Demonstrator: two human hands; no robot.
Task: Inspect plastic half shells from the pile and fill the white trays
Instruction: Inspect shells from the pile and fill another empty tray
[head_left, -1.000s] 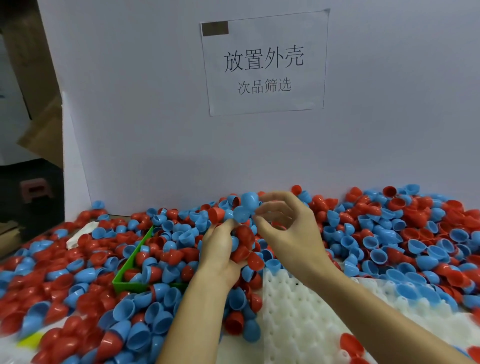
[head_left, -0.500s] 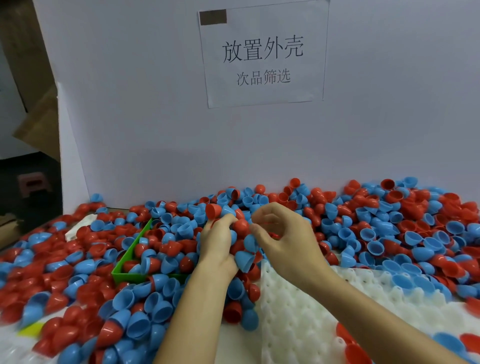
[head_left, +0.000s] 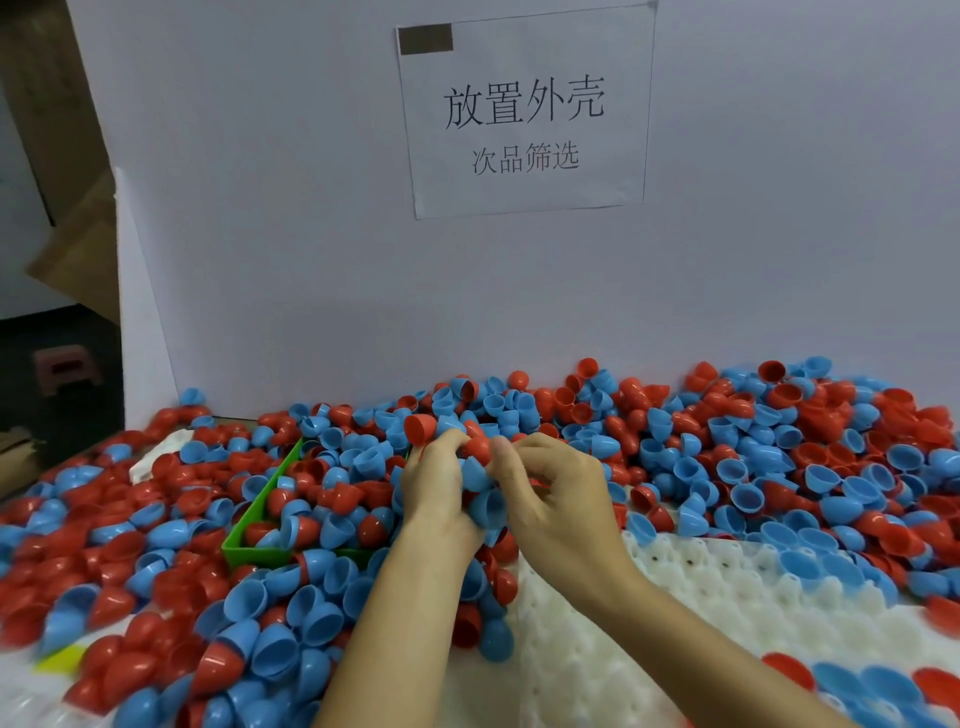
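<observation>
Hands meet above the white tray's (head_left: 701, 613) far-left corner: your left hand (head_left: 439, 499) grips a cluster of red and blue half shells (head_left: 480, 483), your right hand (head_left: 558, 499) pinches at that cluster, pile (head_left: 753, 447) heaped behind the tray.

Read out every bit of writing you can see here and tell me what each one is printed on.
"放置外壳": large top line on the white paper sign stuck to the white board behind the pile.
"次品筛选": smaller second line on the same sign.
The dark rectangle at the sign's top left corner carries no readable text.
No writing shows on the half shells, the white tray or the green bin.
</observation>
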